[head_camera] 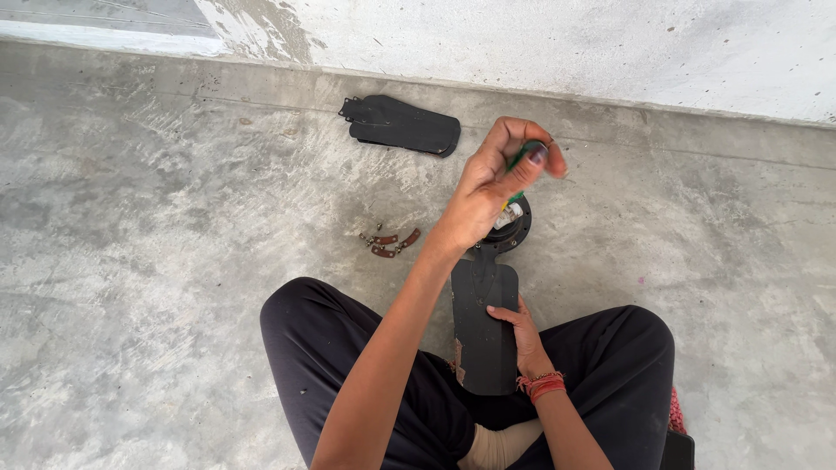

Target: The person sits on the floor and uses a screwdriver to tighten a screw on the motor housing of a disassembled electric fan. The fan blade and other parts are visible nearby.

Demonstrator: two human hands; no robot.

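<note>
The person sits cross-legged on a grey concrete floor (157,261), seen from above. The left hand (501,178) is raised and closed around the handle of a green screwdriver (522,157), thumb pressed over its top end; the tool points downward, and its tip is hidden behind the hand. Directly under that hand lies a round black motor hub (514,231) with a pale cylindrical part at its middle. A black fan blade (483,326) runs from the hub back toward the person, its far end meeting the hub's rim and its near end resting over the lap between the knees. The right hand (518,335) lies against the blade's right edge, fingers curled onto its flat face and holding it; a red thread band circles that wrist.

To the left of the hub, a little apart from it, sits a small cluster of brown metal brackets and screws (389,241) on the floor. Farther off, near the foot of the white wall (610,43), lie 2 more black blades (402,124) stacked 1 over the other, well apart from both hands.
</note>
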